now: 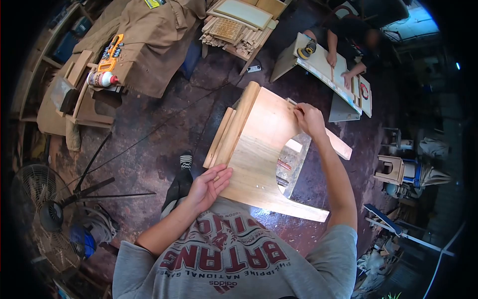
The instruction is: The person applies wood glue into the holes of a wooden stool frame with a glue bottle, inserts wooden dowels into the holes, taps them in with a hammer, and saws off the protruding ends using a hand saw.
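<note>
A pale wooden panel (256,149) with a curved cutout stands in front of me, part of a wooden piece with a rounded rail (238,127) along its left side. My left hand (211,188) is beside the panel's near left corner, palm up with fingers stretched out. A small pale bit seems to lie at its fingers, too small to name. My right hand (309,119) is at the panel's far right edge, above the cutout. Its fingers are pinched together against the wood; what they hold, if anything, is hidden. Small pale dots mark the panel's near part.
A floor fan (50,214) stands at left. Beyond it, a cloth-covered bench (144,55) and a glue bottle (102,78) are in view. Wood strips fill a small table (234,47) at the back. At back right, another person works at a board (323,65) with a sander (307,50).
</note>
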### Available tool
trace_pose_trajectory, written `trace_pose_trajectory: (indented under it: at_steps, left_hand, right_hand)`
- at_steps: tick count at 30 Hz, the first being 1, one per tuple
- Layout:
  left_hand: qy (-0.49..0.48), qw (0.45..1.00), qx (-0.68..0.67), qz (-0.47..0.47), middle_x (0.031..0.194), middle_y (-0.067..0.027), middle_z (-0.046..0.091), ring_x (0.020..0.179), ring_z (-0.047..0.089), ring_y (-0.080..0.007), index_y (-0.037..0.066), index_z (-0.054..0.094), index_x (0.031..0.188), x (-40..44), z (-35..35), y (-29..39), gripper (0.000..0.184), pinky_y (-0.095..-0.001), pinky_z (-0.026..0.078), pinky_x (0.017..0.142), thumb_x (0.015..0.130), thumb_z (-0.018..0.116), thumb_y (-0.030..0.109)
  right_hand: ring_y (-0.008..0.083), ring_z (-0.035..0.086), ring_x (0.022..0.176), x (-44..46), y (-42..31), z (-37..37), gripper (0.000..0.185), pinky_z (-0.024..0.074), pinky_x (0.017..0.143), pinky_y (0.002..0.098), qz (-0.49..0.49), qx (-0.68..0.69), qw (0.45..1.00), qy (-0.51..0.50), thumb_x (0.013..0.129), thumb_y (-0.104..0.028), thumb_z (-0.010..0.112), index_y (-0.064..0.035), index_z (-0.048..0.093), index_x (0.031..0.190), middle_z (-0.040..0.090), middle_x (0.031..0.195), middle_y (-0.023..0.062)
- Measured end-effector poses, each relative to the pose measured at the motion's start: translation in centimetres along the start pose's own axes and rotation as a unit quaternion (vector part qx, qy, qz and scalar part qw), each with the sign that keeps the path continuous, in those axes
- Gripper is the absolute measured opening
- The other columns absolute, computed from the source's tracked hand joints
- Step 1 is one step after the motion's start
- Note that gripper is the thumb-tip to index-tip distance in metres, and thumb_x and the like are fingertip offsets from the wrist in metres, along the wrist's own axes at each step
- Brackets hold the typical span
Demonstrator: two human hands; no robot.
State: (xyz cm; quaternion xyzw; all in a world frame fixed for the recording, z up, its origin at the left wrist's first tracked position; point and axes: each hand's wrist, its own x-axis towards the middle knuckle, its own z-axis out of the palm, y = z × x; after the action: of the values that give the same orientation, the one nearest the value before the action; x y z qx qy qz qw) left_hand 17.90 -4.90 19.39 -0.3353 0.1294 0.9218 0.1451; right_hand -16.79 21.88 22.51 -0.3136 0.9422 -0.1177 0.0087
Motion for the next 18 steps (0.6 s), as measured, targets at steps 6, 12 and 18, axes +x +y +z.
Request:
trace_pose_trajectory:
  at_steps: [6, 12, 18]
  left_hand:
    - [-0.006, 1.0, 0.005, -0.007, 0.146, -0.0177, 0.062, 0.134, 0.062, -0.0224, 0.001, 0.05, 0.147, 0.2, -0.1, 0.2, 0.039, -0.0358, 0.055, 0.109, 0.111, 0.043, 0.013]
    - [-0.004, 1.0, 0.002, -0.011, 0.145, -0.0171, 0.063, 0.134, 0.063, -0.0226, 0.001, 0.05, 0.147, 0.2, 0.1, 0.2, 0.039, -0.0361, 0.054, 0.11, 0.111, 0.043, 0.014]
    - [0.01, 1.0, 0.009, 0.0, 0.143, -0.0191, 0.063, 0.132, 0.064, -0.0238, -0.002, 0.048, 0.147, 0.2, 0.6, 0.1, 0.039, -0.0359, 0.055, 0.109, 0.111, 0.041, 0.012]
  right_hand:
    - [0.0373, 0.072, 0.089, -0.5, -0.6, 0.5, 0.013, 0.0581, 0.081, 0.0484, 0.012, 0.006, 0.999, 0.044, 0.093, -0.017, 0.069, -0.0064, 0.072, 0.098, 0.075, 0.096, 0.016]
    - [0.035, 0.071, 0.085, -0.5, 0.3, 2.5, 0.008, 0.0583, 0.075, 0.0472, -0.065, -0.07, 0.993, 0.076, 0.093, -0.013, 0.067, -0.0057, 0.065, 0.095, 0.071, 0.089, 0.0156]
    - [0.0355, 0.071, 0.083, -0.5, 1.0, 2.9, 0.008, 0.0585, 0.072, 0.0475, -0.099, -0.087, 0.988, 0.085, 0.09, -0.009, 0.066, -0.0049, 0.062, 0.096, 0.069, 0.086, 0.0163]
